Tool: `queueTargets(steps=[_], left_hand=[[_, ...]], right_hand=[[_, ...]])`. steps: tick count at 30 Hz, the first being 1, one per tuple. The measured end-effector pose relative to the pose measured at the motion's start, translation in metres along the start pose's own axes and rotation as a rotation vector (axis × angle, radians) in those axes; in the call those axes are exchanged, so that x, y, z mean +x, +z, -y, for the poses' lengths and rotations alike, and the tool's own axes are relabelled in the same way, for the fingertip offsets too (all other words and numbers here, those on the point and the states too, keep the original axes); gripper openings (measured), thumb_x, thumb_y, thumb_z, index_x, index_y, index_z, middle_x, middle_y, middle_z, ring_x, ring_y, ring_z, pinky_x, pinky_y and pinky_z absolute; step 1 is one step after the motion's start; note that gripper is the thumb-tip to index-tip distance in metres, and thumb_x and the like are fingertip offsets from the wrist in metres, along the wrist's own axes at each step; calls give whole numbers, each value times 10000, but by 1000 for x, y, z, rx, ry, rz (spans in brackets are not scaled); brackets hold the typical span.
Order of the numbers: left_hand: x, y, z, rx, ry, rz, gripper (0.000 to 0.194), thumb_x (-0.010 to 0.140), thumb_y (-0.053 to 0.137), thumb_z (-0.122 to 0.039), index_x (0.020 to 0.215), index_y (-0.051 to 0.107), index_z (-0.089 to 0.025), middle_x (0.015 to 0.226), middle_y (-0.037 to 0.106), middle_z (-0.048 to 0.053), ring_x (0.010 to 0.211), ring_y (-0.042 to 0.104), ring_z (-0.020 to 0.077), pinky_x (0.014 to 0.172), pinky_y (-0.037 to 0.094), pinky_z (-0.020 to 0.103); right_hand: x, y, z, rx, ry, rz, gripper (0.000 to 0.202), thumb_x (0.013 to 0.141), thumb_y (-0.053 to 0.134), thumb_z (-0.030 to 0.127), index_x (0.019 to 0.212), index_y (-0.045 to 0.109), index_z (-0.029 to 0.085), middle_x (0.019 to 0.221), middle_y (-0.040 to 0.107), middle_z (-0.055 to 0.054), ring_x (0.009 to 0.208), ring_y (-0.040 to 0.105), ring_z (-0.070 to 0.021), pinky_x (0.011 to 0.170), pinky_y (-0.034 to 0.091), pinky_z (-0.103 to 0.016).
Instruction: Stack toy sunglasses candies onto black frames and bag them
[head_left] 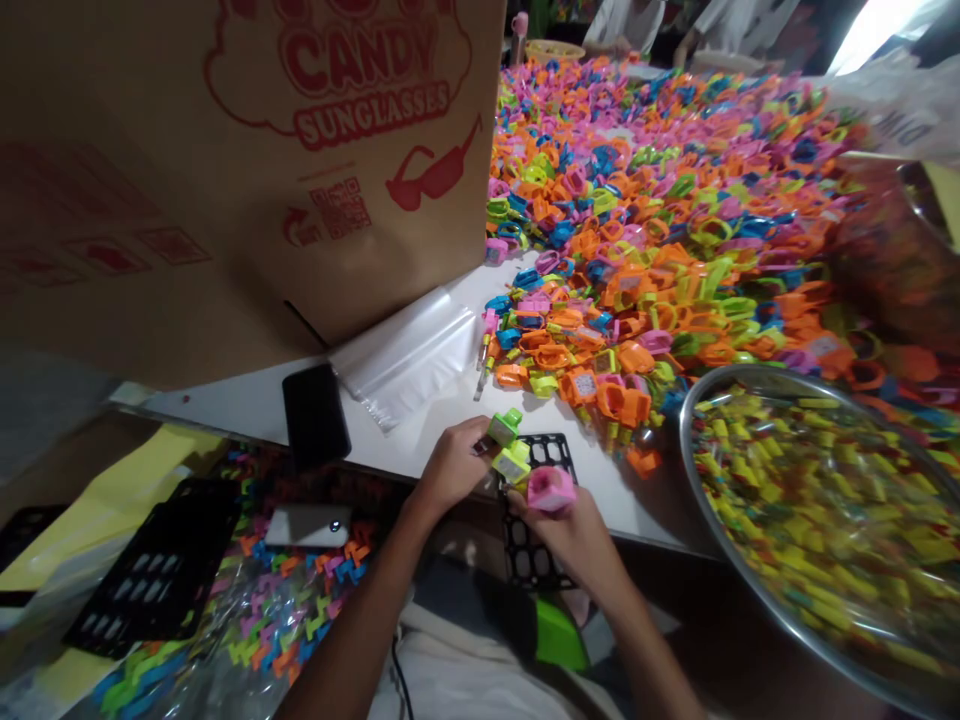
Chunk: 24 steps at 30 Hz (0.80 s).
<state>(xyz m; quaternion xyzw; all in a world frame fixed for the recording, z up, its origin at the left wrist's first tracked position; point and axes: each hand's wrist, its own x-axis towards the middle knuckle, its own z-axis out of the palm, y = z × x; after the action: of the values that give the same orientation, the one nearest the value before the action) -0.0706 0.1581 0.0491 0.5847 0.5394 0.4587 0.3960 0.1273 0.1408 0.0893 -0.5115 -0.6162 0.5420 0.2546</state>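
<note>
My left hand is closed on a bright green plastic toy piece above the table edge. Right below it, between my two hands, is a yellow-green plastic toy piece; which hand bears it I cannot tell. Fingers of my right hand are wrapped around a pink plastic toy piece with a round hollow in its top. Under both hands, a black tray with rows of oval openings juts over the table's front edge. My hands hide part of it.
A big cardboard box stands left, beside clear plastic bags and a black phone. Colourful toy pieces cover the table beyond. A metal bowl of yellow wrapped pieces sits right. Black trays and a white phone lie lower left.
</note>
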Motion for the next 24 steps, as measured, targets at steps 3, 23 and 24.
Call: queueTargets(steps=[3, 23, 24], left_hand=[[0, 0, 0, 7, 6, 2, 101, 881, 638, -153, 893, 736, -174, 893, 718, 50, 841, 671, 200, 751, 503, 268], [1, -1, -2, -8, -32, 9, 114, 836, 628, -136, 874, 727, -178, 860, 706, 20, 833, 673, 197, 761, 508, 272], [1, -1, -2, -14, -34, 11, 117, 834, 626, -131, 874, 726, -177, 852, 702, 17, 839, 676, 197, 769, 509, 273]], right_hand=[[1, -1, 5, -88, -66, -39, 258, 833, 703, 453, 804, 655, 202, 686, 671, -20, 598, 580, -165, 573, 474, -259], [-1, 2, 29, -514, -163, 104, 142, 830, 579, 75, 817, 573, 216, 727, 664, -12, 613, 523, -149, 608, 320, -235], [-2, 3, 29, -518, -163, 99, 142, 830, 587, 72, 823, 577, 214, 731, 667, -12, 612, 523, -147, 607, 316, -235]])
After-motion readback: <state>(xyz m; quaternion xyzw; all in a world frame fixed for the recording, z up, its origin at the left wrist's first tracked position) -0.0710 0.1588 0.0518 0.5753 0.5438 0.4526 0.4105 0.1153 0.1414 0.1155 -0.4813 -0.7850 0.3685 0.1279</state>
